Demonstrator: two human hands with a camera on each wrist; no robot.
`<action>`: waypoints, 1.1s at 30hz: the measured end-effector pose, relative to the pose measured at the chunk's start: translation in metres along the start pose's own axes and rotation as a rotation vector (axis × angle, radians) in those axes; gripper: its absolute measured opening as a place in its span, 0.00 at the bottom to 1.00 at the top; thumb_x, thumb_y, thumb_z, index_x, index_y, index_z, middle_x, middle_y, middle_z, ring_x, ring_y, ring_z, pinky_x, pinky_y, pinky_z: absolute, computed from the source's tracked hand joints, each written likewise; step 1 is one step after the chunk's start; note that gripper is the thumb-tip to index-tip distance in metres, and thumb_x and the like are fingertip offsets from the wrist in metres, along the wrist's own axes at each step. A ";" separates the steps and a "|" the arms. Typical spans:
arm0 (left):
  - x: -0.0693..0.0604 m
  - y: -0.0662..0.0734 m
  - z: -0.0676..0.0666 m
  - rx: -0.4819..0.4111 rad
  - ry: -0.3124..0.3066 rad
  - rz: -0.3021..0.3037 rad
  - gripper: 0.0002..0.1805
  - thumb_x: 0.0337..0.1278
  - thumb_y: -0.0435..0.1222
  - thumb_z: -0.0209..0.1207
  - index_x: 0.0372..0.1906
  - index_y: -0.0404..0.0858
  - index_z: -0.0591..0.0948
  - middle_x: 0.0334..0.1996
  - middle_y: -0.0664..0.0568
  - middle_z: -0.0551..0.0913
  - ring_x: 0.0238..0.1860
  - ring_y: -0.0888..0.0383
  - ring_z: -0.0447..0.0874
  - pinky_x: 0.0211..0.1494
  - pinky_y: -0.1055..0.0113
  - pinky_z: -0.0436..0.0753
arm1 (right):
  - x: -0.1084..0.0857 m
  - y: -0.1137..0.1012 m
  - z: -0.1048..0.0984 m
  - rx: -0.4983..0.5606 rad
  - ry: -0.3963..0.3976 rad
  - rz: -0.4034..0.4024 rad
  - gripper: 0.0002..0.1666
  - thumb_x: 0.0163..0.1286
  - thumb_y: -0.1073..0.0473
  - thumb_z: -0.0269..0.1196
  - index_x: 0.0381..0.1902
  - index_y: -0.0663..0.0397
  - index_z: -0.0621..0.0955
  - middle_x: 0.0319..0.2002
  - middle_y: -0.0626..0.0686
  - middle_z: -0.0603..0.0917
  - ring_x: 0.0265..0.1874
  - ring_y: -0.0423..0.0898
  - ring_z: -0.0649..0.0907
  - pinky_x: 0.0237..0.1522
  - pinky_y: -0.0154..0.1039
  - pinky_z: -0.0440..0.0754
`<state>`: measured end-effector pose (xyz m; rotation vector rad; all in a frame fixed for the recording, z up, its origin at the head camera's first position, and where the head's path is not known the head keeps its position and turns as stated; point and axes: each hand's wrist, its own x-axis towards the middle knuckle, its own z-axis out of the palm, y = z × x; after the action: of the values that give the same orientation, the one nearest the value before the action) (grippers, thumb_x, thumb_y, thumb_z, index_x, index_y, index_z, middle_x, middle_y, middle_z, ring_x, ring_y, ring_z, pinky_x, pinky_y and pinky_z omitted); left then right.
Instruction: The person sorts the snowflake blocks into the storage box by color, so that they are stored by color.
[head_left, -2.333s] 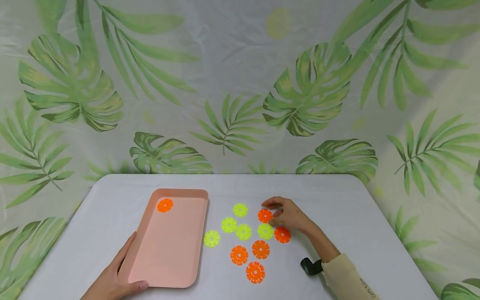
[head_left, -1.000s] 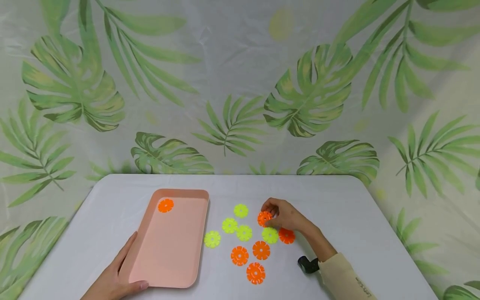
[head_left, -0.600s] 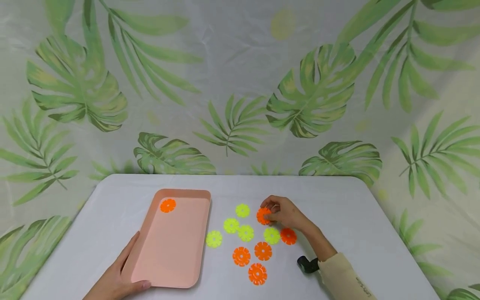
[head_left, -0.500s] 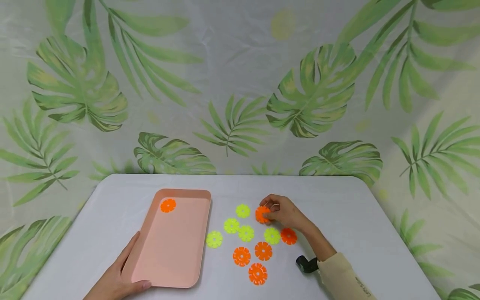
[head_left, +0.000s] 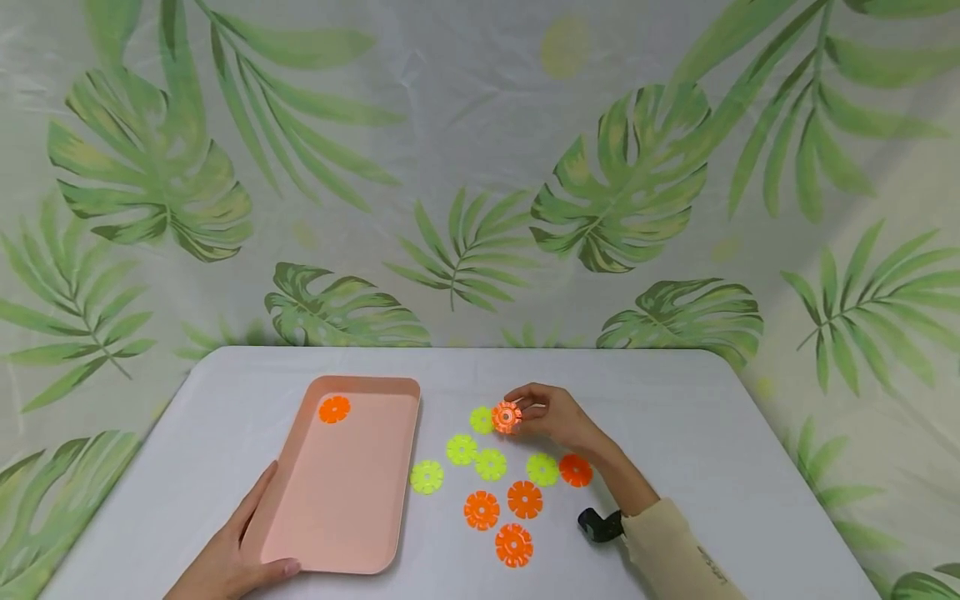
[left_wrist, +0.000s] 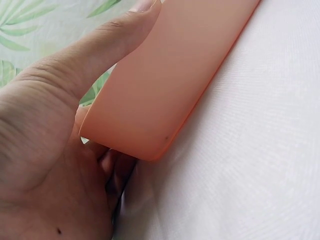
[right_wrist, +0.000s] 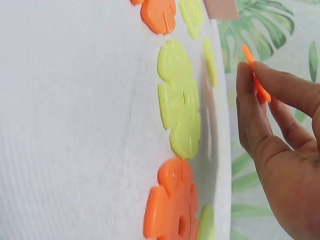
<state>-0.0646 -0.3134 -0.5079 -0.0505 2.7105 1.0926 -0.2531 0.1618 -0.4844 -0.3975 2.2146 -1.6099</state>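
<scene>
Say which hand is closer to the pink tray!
Left. The left hand holds the tray at one corner; the right hand, off to the tray's right, pinches an orange disc.

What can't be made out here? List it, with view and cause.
Head: lettering on the right sleeve, too small to read.
Head: right edge of the farthest yellow disc, hidden by the held orange disc.
Left wrist: far end of the pink tray, cut off by the frame's top.

Beige R sleeve (head_left: 667,546) w/ dk lettering (head_left: 712,564)
</scene>
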 end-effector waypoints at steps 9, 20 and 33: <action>0.000 0.000 0.002 0.004 -0.018 -0.006 0.70 0.54 0.51 0.75 0.84 0.65 0.31 0.85 0.37 0.49 0.74 0.40 0.64 0.61 0.49 0.77 | 0.003 0.001 0.013 0.090 -0.016 -0.014 0.26 0.68 0.67 0.71 0.63 0.61 0.81 0.49 0.58 0.80 0.41 0.46 0.87 0.49 0.42 0.89; 0.000 -0.001 0.002 -0.004 0.011 0.020 0.68 0.55 0.51 0.75 0.84 0.67 0.34 0.85 0.42 0.51 0.63 0.85 0.55 0.57 0.65 0.77 | 0.008 -0.001 0.028 0.089 -0.038 -0.028 0.23 0.72 0.65 0.67 0.63 0.58 0.80 0.38 0.53 0.80 0.38 0.54 0.92 0.47 0.43 0.90; -0.003 -0.001 0.003 -0.043 0.018 0.026 0.68 0.54 0.49 0.75 0.84 0.68 0.35 0.84 0.43 0.52 0.57 0.92 0.51 0.54 0.74 0.73 | 0.012 -0.005 0.042 0.089 -0.053 -0.029 0.26 0.75 0.61 0.65 0.69 0.55 0.76 0.38 0.55 0.79 0.32 0.48 0.89 0.43 0.42 0.90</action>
<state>-0.0611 -0.3121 -0.5101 -0.0317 2.7103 1.1638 -0.2451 0.1195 -0.4927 -0.4440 2.0991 -1.6866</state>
